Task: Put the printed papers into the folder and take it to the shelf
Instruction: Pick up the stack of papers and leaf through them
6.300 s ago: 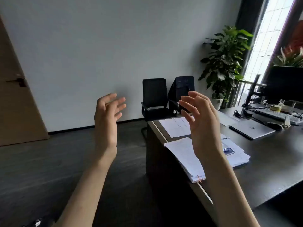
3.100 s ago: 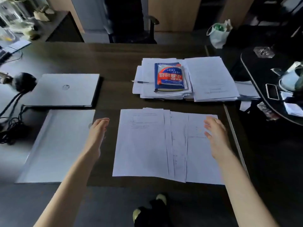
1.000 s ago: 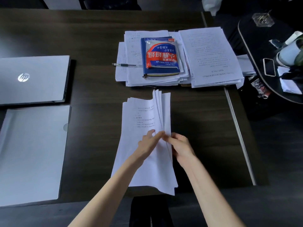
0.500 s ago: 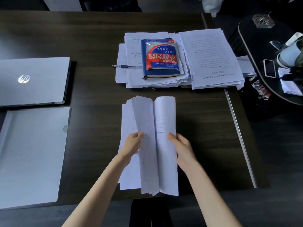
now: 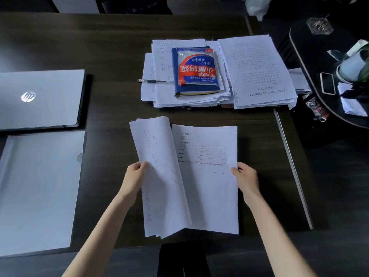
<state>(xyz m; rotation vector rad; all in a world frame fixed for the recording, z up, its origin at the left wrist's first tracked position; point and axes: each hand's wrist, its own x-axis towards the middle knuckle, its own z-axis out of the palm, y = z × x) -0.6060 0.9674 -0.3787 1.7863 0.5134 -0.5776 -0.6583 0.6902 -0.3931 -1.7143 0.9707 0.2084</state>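
Since half a second ago the printed papers have spread wider, baring a form sheet flat on the table. The left hand pinches the raised bundle's left edge; the right hand grips the sheet's right edge. The folder lies left of the papers, well apart.

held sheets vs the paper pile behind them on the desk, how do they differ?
The held sheets are gripped by the left hand and right hand; the paper pile lies untouched. Held sheets are fanned apart and bare; the pile lies flat with a blue packet on top. The pile looks thicker. Both are white printed paper.
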